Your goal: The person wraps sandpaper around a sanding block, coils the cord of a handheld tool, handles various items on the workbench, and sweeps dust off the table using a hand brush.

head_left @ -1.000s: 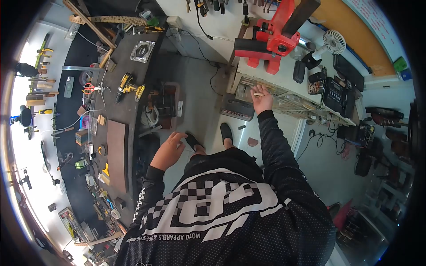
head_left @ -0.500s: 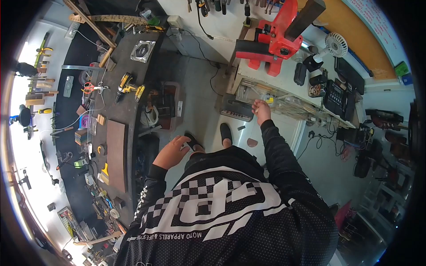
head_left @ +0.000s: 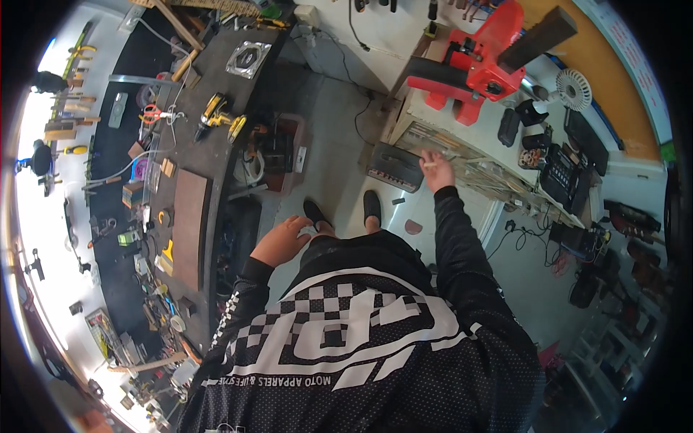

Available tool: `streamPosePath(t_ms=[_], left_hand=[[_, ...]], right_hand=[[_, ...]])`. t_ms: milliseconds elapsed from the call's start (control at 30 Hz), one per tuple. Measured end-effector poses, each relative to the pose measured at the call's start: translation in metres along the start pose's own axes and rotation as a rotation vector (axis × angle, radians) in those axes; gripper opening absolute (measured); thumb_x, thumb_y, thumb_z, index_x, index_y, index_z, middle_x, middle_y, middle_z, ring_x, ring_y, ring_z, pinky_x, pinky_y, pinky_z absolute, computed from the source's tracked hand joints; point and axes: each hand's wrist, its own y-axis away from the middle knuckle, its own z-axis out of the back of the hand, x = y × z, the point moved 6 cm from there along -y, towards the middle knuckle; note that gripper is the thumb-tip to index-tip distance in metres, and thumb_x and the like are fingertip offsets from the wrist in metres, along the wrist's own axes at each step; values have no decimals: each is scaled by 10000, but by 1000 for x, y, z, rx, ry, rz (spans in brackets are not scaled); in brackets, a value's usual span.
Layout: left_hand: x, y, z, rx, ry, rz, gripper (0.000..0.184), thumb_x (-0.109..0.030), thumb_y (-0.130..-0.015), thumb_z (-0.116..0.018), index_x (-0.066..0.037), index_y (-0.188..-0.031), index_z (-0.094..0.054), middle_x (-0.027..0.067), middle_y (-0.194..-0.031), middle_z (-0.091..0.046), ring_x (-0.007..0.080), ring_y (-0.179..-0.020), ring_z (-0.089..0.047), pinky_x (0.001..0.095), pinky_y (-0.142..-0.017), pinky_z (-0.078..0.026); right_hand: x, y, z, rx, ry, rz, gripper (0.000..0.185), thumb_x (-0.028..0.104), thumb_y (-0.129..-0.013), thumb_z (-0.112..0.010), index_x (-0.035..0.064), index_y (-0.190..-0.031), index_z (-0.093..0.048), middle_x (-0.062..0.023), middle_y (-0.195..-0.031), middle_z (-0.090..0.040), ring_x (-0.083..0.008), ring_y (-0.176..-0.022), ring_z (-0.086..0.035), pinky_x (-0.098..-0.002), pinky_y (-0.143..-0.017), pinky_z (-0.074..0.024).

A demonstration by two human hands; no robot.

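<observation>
My left hand (head_left: 281, 242) hangs over the floor beside the dark workbench (head_left: 222, 155), palm down. Its fingers are loosely stretched, and nothing shows in them. My right hand (head_left: 438, 173) reaches forward near the open-sided shelf (head_left: 469, 172) under the white-topped bench (head_left: 462, 130). Its fingers are partly extended and apart, with the thumb across the palm; no held thing can be made out. Just left of that hand, a dark grey case (head_left: 395, 168) lies on the floor against the shelf.
On the dark workbench lie a yellow cordless drill (head_left: 220, 117), orange-handled scissors (head_left: 151, 113) and a brown board (head_left: 191, 229). A red cut-off saw (head_left: 487, 68) and a small white fan (head_left: 572, 89) stand on the white-topped bench. Cables (head_left: 521, 232) trail over the floor at right.
The whole view has shifted, and the benches appear further right. My right hand's fingers have loosened from a tighter curl. My left hand stays low in much the same pose.
</observation>
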Motion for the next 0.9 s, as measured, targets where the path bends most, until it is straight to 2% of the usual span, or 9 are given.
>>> streamPosePath(t_ms=[167, 267, 367, 467, 567, 667, 767, 867, 900], left_hand=[[1, 1, -7, 12, 6, 7, 369, -228, -1065, -699, -65, -1394, -665, 182, -1315, -707, 373, -1165, -740, 460, -1025, -594], [-1, 0, -11, -30, 49, -22, 321, -209, -1042, -701, -80, -1336, -689, 198, -1297, -722, 447, -1179, -716, 518, -1019, -586], [-2, -1, -13, -49, 71, -49, 319, -207, -1039, -708, -85, -1333, -684, 196, -1281, -719, 447, -1165, -718, 521, -1011, -587], [-2, -1, -14, -15, 20, -35, 343, -215, -1064, -701, -64, -1369, -665, 183, -1334, -702, 376, -1157, -738, 471, -1017, -594], [-1, 0, -18, 4, -8, -19, 341, -219, -1067, -699, -65, -1369, -665, 185, -1337, -700, 373, -1159, -739, 470, -1019, -592], [-1, 3, -22, -1, 14, -27, 341, -226, -1072, -694, -67, -1372, -665, 180, -1342, -698, 373, -1153, -739, 469, -1016, -593], [3, 5, -31, 43, -21, 10, 339, -232, -1075, -691, -70, -1372, -669, 175, -1342, -700, 371, -1146, -740, 464, -1017, -593], [8, 7, -40, 68, -45, -19, 340, -241, -1077, -690, -73, -1373, -673, 168, -1333, -702, 367, -1137, -740, 462, -1014, -594], [7, 6, -41, 81, -40, -21, 342, -241, -1077, -690, -74, -1374, -673, 166, -1333, -702, 364, -1138, -740, 461, -1015, -593]], right_hand=[[20, 14, -39, -106, 67, 58, 373, 105, -1155, -539, 90, -1528, -511, -100, -1701, -501, -367, -1583, -513, -546, -1234, -457], [13, 23, -36, -6, 130, 119, 516, 92, -1154, -541, 71, -1651, -405, -124, -1750, -446, -394, -1585, -506, -551, -1237, -463], [10, 30, -33, 7, 160, 116, 605, 102, -1164, -536, 70, -1730, -322, -126, -1779, -409, -394, -1592, -497, -543, -1239, -467], [11, 33, -34, -83, 133, 104, 624, 117, -1171, -541, 75, -1749, -310, -128, -1788, -399, -395, -1597, -489, -536, -1242, -465], [17, 30, -37, -105, 92, 143, 576, 52, -1155, -552, 23, -1691, -342, -162, -1699, -484, -392, -1572, -518, -529, -1264, -461], [15, -19, 1, -119, -79, 103, 406, 62, -1169, -520, 37, -1568, -449, -167, -1599, -560, -384, -1525, -578, -560, -1218, -502], [10, -12, -13, -186, -207, 170, 193, 67, -1161, -515, 65, -1338, -591, -138, -1432, -675, -334, -1285, -712, -565, -1097, -557], [-7, -23, 8, -212, -246, 127, 136, 39, -1125, -533, 91, -1173, -650, -82, -1261, -746, -274, -991, -693, -543, -986, -565], [-13, -11, 9, -191, -196, 99, 134, 96, -1116, -551, 129, -1121, -681, -14, -1131, -765, -234, -900, -606, -512, -970, -540]])
